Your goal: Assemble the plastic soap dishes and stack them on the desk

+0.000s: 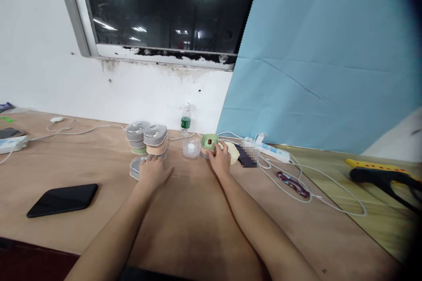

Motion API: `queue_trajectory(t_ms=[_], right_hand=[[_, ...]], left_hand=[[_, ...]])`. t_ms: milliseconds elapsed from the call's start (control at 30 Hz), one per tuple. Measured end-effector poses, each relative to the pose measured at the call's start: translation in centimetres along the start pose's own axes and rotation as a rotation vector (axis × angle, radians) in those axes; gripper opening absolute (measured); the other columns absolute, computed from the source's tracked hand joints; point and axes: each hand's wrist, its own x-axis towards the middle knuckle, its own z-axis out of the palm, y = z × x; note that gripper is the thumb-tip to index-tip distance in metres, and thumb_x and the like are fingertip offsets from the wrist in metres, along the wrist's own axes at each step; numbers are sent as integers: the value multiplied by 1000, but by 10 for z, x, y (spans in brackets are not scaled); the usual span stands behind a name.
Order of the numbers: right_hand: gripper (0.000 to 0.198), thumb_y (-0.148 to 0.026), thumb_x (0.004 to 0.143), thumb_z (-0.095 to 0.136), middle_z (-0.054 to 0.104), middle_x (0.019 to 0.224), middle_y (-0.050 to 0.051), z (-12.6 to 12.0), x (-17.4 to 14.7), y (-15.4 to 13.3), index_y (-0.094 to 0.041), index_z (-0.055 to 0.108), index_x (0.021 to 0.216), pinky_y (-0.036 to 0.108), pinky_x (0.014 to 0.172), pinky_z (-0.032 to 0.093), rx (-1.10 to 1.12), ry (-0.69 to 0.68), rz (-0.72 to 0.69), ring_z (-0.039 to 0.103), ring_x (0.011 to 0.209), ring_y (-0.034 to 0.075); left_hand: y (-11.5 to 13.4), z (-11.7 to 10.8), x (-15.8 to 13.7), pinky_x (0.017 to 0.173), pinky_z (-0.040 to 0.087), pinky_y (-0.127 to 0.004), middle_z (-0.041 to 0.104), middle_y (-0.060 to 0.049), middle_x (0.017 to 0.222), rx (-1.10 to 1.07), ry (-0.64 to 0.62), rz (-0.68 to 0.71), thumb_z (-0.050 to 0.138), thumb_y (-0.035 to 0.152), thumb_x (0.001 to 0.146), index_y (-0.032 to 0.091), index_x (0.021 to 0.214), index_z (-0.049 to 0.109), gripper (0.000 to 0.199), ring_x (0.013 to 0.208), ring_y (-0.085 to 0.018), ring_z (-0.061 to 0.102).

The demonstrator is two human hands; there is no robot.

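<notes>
Two bare hands are held out over the light brown table top (pixel 191 215), with their backs up. By the right hand (pixel 219 154), the near side of a pale green, round-cornered plastic box (pixel 207 145) is touched. The thumb and fingers are partly spread there; whether the box is gripped or only touched cannot be told. It is placed just past the right fingertips and a little to their left, so it is much nearer to the right hand. No long way can be picked out, as it looks about as wide as it is long. Inside it, a small brown block (pixel 209 142) can be seen.

The left hand (pixel 152 170) is set well apart from the green box. Its thumb is stuck out toward the right hand, and its fingers are laid by the right side of a low, grey-lidded plastic box (pixel 135 167). The fingertips are hard to see, so whether anything is held cannot be told.

Between the hands and farther out, a clear square plastic tub (pixel 191 147) is placed. Just right of the right fingers, a cream, wavy-edged stack (pixel 234 153) is seen. Past the left fingertips, a grey-topped box stack with green below (pixel 137 132) and a grey-topped box stack with peach below (pixel 155 135) are stood side by side.
</notes>
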Motion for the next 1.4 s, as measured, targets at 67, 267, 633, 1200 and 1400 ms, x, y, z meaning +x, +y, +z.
queue_trajectory(t_ms=[67, 267, 633, 1200, 1400], right_hand=[[41, -37, 81, 60, 43, 131, 15, -1, 0, -1, -20, 57, 118, 46, 93, 40, -19, 6, 2, 48, 114, 31], [40, -32, 80, 59, 45, 130, 16, -4, -1, -7, -18, 57, 117, 52, 99, 33, -31, 105, -57, 42, 120, 33], [24, -21, 85, 51, 53, 118, 12, -9, -7, -32, -18, 62, 106, 44, 98, 40, 204, 106, -340, 49, 113, 25], [38, -52, 82, 54, 65, 93, 9, -22, -30, -67, -21, 64, 101, 43, 85, 44, 397, -65, -689, 58, 92, 24], [51, -45, 89, 47, 58, 117, 16, -25, -47, -101, -14, 45, 130, 42, 87, 47, 507, -106, -775, 55, 109, 26]], left_hand=[[12, -1, -6, 86, 41, -50, 67, -18, 98, -33, -1, 69, 47, 59, 80, 15, 89, 66, 49, 102, -37, 58], [41, 0, -23, 84, 46, -41, 68, -11, 102, -316, -24, 543, 46, 56, 85, 19, 117, 56, 50, 95, -28, 63], [32, 16, -15, 101, 39, -47, 49, -15, 135, -358, 6, 381, 68, 64, 61, 19, 132, 46, 87, 121, -34, 48], [29, 12, -12, 101, 41, -41, 41, -12, 141, -1127, 462, 102, 37, 35, 91, 21, 138, 31, 49, 125, -24, 46], [45, 34, -18, 110, 32, -40, 26, -7, 153, -1166, 317, 258, 21, 43, 93, 24, 144, 23, 55, 140, -23, 27]])
